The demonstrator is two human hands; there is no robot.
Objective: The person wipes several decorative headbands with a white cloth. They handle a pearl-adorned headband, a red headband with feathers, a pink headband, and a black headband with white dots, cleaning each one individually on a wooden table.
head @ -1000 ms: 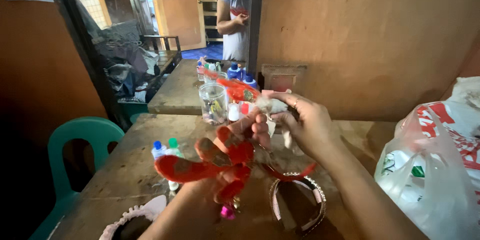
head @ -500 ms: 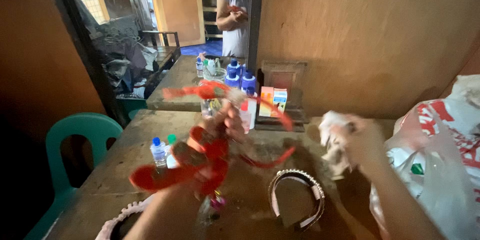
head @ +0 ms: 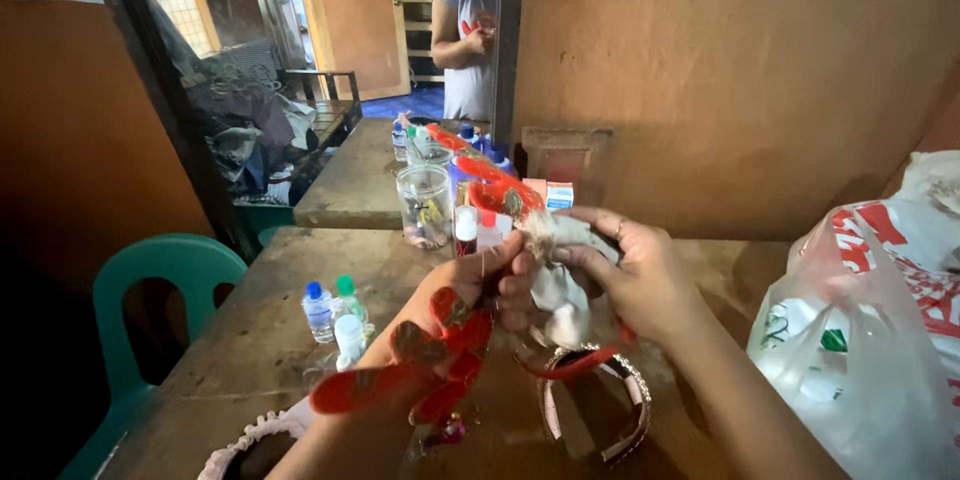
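My left hand [head: 478, 280] grips a red headband [head: 455, 340] with red decorated petals and a small pink bauble hanging below. My right hand [head: 625, 275] holds a crumpled whitish cloth [head: 556, 285] pressed against the upper part of the headband, where a red patterned piece [head: 497, 190] sticks up. Both hands meet above the wooden table [head: 250, 340].
A pink headband with a studded rim [head: 640, 405] lies under my hands. Small bottles [head: 335, 310] stand at the left, a clear glass [head: 426, 205] and more bottles behind. A plastic bag [head: 870, 340] fills the right. A green chair [head: 150, 290] stands left. A mirror shows a person.
My right hand, off to the right with the cloth half a second ago, has come back to the headband. The left hand tilted the headband lower.
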